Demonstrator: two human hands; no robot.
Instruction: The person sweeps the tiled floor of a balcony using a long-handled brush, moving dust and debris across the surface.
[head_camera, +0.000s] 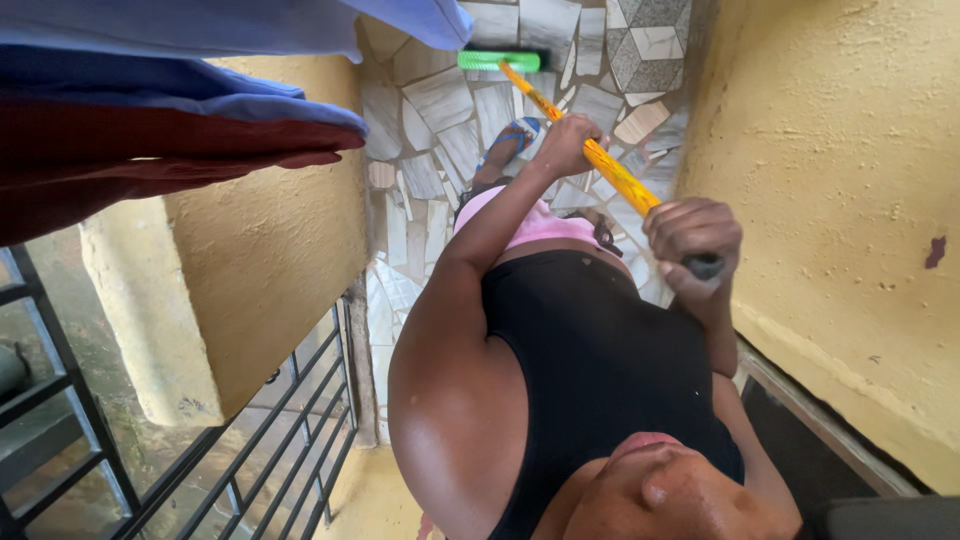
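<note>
A person sweeps a narrow passage, seen from a head camera that looks steeply down along the body. Both hands grip a long broom handle (590, 150), yellow with a red pattern. The handle slants from a dark grip end by the body to a green broom head (498, 60), which rests on the floor (440, 100) of pale broken-tile mosaic near its far edge. The hand lower on the handle (568, 140) has its fingers wrapped tight around the shaft about midway. The hand at the top end (693, 235) has its fingers curled shut over the shaft just above the dark end; which is left and which right cannot be told for certain. One foot in a blue sandal (512, 138) stands beside the shaft. Yellow walls (830, 150) close both sides; blue and red cloth (150, 110) hangs at one side above a dark metal railing (290, 440). To sweep well, it seems best to keep the head flat on the tiles, steer with the lower hand, and pull short strokes clear of the foot
</note>
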